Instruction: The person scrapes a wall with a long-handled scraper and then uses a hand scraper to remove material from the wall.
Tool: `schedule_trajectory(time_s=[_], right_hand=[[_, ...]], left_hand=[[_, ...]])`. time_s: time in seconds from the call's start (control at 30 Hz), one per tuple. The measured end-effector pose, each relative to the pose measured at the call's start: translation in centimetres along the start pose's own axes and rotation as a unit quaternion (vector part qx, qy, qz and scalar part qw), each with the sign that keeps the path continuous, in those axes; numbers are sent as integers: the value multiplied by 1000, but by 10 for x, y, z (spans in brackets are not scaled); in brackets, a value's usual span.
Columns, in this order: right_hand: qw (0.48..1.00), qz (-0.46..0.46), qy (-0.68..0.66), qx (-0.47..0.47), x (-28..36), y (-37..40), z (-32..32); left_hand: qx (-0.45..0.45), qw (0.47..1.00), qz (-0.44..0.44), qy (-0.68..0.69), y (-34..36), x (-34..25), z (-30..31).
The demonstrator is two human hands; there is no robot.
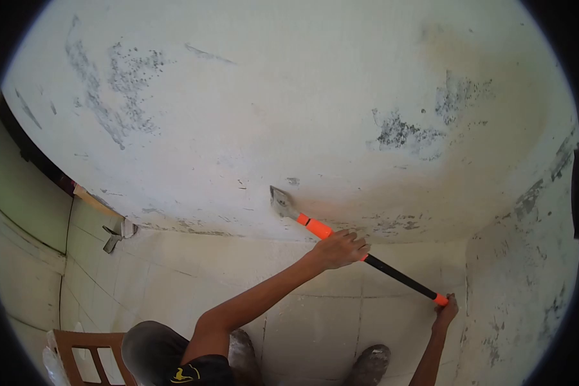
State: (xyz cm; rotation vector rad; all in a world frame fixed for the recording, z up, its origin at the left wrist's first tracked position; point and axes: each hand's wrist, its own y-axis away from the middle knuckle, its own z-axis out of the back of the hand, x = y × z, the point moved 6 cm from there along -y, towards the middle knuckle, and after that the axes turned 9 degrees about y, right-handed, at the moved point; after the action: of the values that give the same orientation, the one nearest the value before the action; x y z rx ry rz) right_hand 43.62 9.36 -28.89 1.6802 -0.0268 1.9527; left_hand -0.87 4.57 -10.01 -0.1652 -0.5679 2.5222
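Note:
A long-handled scraper (399, 276) with an orange and black shaft slants across the view. Its grey metal head (281, 201) lies against the lower part of the stained white wall (270, 96); the exact contact of the blade edge is hard to make out. Around the orange upper grip my left hand (342, 249) is closed. My right hand (448, 310) grips the shaft's lower end, close to the right-hand wall. Dark patches and scraped marks spread over the wall above and to both sides of the head.
On the tiled floor (315, 321) at left lies a small putty knife (112, 239) by the wall's foot. A brown plastic chair (87, 344) stands at lower left, beside my knee. The peeling side wall (514, 283) closes off the right. Two shoes (371, 365) show below.

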Motion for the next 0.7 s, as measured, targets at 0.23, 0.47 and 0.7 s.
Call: schedule_trajectory(time_s=[0.23,0.47,0.7], right_hand=[[999,17,-15,-28,-1,-16,31],[1000,20,-10,-4,-15,-15,-13],[998,38,38,-17,-8,-28,13]], left_hand=[[64,998,-9,6,-21,-15,-11],[56,998,9,2,9,9,2],[45,999,16,-3,-13,-6,0]])
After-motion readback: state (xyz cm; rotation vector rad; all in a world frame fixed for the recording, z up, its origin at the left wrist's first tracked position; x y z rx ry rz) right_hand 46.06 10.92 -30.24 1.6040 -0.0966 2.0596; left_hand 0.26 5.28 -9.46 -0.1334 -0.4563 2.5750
